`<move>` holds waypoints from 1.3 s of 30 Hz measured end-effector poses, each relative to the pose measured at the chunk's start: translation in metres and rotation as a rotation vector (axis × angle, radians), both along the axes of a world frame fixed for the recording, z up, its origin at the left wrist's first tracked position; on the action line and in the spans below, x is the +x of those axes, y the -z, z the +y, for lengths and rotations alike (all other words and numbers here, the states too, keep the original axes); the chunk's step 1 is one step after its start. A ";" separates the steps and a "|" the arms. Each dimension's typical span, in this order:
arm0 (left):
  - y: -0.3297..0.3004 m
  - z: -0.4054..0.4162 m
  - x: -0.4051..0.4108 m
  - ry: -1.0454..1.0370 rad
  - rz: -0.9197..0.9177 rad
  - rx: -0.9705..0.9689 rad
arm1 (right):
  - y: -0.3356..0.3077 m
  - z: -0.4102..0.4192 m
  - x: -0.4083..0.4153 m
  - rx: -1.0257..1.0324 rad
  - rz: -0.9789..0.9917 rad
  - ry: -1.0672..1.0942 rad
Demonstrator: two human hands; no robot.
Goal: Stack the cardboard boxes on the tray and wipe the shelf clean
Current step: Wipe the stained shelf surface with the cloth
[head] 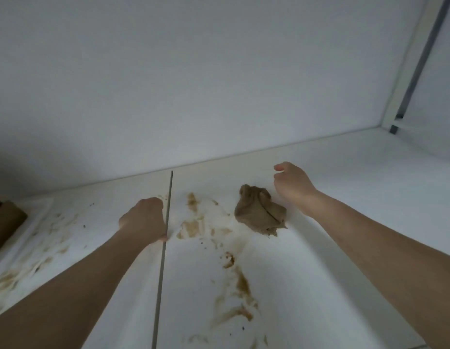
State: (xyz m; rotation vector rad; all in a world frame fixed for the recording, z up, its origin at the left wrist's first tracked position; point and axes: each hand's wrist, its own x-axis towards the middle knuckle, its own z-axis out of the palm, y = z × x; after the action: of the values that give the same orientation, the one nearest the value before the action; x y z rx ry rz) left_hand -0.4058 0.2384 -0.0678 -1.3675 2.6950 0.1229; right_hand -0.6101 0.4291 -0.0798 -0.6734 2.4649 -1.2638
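I see a white tray (pixel 40 217) at the shelf's left edge, smeared brown, with a cardboard box (pixel 3 222) on its far end. The white shelf (pixel 344 197) carries brown streaks down its middle. A crumpled brown cloth (pixel 259 212) lies near the back edge. My left hand (pixel 143 219) is fisted, empty; my right hand (pixel 293 186) hovers loosely curled beside the cloth.

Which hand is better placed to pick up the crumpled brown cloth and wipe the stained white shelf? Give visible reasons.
The right hand. It hovers open right beside the crumpled brown cloth. The left hand is curled farther off, across the brown stains on the white shelf.
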 end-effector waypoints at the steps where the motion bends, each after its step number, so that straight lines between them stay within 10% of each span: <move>1: 0.000 0.000 0.003 0.015 -0.007 0.030 | 0.005 0.005 -0.001 0.008 0.054 -0.049; 8: 0.004 0.009 0.010 0.140 -0.176 0.177 | 0.030 -0.003 0.031 0.313 0.403 -0.532; 14: 0.012 0.005 0.009 0.146 -0.175 0.168 | 0.053 -0.027 -0.003 0.656 0.512 -0.261; 24: 0.021 0.002 0.003 0.118 -0.094 0.138 | 0.059 -0.052 0.041 0.463 0.627 -0.670; 32: 0.023 0.001 0.010 0.126 -0.070 0.152 | 0.059 -0.075 -0.022 0.619 0.488 -0.311; 39: 0.021 0.004 0.005 0.140 -0.124 0.117 | 0.056 -0.080 0.032 0.492 0.603 -0.690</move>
State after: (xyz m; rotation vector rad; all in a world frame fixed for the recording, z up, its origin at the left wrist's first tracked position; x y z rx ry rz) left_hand -0.4008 0.2421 -0.0890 -1.1118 2.6247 0.1736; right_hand -0.5779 0.3492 -0.1357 -1.7269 2.4253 -0.1930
